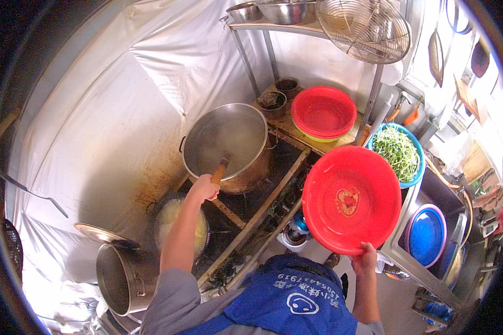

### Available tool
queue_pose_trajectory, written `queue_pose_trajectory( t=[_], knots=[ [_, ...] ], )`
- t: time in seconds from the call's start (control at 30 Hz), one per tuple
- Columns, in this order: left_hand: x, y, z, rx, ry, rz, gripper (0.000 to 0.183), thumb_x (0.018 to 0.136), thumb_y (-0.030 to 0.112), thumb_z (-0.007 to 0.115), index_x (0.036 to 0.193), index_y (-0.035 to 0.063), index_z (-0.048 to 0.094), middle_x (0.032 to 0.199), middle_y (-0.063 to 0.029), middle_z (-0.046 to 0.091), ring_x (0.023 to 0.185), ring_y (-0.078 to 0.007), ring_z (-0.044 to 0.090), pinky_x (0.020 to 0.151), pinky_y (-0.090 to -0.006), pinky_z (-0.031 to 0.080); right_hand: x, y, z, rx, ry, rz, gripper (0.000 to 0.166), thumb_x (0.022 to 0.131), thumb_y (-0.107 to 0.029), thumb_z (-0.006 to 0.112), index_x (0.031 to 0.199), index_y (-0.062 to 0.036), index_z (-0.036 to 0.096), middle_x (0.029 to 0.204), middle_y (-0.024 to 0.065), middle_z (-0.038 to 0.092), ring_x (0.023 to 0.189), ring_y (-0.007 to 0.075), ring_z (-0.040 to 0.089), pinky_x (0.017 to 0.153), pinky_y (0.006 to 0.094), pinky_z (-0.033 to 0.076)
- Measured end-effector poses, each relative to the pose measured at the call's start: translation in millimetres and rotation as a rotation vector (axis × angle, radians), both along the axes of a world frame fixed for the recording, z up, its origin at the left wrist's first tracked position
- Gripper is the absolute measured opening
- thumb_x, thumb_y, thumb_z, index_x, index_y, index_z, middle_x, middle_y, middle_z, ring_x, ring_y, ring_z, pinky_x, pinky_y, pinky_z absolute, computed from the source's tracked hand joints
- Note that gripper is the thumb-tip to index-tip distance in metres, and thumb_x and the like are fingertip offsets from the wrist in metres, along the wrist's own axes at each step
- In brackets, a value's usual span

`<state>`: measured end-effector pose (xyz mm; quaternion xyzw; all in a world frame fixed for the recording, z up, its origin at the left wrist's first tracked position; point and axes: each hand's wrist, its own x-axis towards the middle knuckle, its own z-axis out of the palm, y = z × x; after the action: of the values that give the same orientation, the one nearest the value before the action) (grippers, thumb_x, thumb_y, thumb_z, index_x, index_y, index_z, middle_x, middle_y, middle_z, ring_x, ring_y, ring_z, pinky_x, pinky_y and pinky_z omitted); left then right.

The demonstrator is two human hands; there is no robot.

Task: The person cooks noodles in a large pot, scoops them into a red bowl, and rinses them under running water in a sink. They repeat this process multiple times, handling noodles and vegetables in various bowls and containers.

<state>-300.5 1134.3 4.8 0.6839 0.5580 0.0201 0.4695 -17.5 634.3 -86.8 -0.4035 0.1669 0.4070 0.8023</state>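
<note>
My left hand (pixel 204 188) is closed around the wooden handle (pixel 219 172) of a utensil. Its far end goes into a large metal pot (pixel 257 167) of cloudy, steaming liquid on the stove; what is under the surface is hidden. My right hand (pixel 364 256) grips the near rim of a red plastic basin (pixel 360 188), tilted so that its inside with a yellow printed pattern faces me. No contents show in the basin. Under my left forearm a pan (pixel 203 238) with pale yellow food stands on the stove, partly hidden.
Stacked red basins (pixel 325 111) sit beyond the stove. A blue basin of green vegetables (pixel 396 153) stands by the sink (pixel 396 255), which holds a blue basin (pixel 426 236). A tall pot (pixel 128 280) is at left. A wire strainer (pixel 362 29) hangs by the shelf.
</note>
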Motion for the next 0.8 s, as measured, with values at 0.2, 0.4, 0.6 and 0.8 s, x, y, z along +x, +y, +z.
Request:
queue_pose_trajectory(
  t=[0.2, 0.4, 0.6, 0.8],
  knots=[
    [-55, -10, -6, -0.273, -0.396, 0.11, 0.027, 0.085, 0.001, 0.059, 0.112, -0.0028, 0.057, 0.078, -0.0109, 0.062, 0.058, -0.0167, 0.058, 0.047, -0.0298, 0.046, 7, -1, -11, -0.018, -0.045, 0.015, 0.042, 0.082, -0.013, 0.053, 0.122, -0.0001, 0.052, 0.114, 0.0136, 0.066, 0.101, 0.0304, 0.067, 0.084, 0.0461, 0.057],
    [-112, -39, -29, -0.21, -0.61, 0.309, 0.039, 0.087, 0.003, 0.057, 0.127, 0.0012, 0.053, 0.087, -0.0121, 0.064, 0.068, -0.0175, 0.061, 0.055, -0.0305, 0.051, 13, 16, 0, -0.003, 0.001, 0.059, 0.046, 0.081, -0.01, 0.052, 0.126, 0.0004, 0.047, 0.117, 0.0149, 0.063, 0.101, 0.0333, 0.066, 0.079, 0.0473, 0.059],
    [-131, 23, 34, 0.771, 0.407, -0.224, 0.053, 0.085, 0.004, 0.056, 0.138, 0.004, 0.046, 0.115, -0.0199, 0.066, 0.094, -0.0369, 0.067, 0.08, -0.0429, 0.054, 10, 18, 4, -0.03, -0.02, 0.085, 0.043, 0.082, -0.01, 0.052, 0.123, 0.0022, 0.05, 0.119, 0.016, 0.063, 0.103, 0.0312, 0.066, 0.085, 0.049, 0.057],
    [-143, 116, 56, 0.891, 0.795, -0.552, 0.048, 0.082, 0.004, 0.054, 0.131, 0.004, 0.054, 0.102, -0.0213, 0.069, 0.093, -0.04, 0.067, 0.078, -0.0448, 0.054, 3, 14, -6, -0.014, -0.012, 0.124, 0.047, 0.081, -0.01, 0.052, 0.127, 0.0015, 0.046, 0.12, 0.0161, 0.062, 0.104, 0.0328, 0.065, 0.086, 0.0507, 0.057]
  ],
)
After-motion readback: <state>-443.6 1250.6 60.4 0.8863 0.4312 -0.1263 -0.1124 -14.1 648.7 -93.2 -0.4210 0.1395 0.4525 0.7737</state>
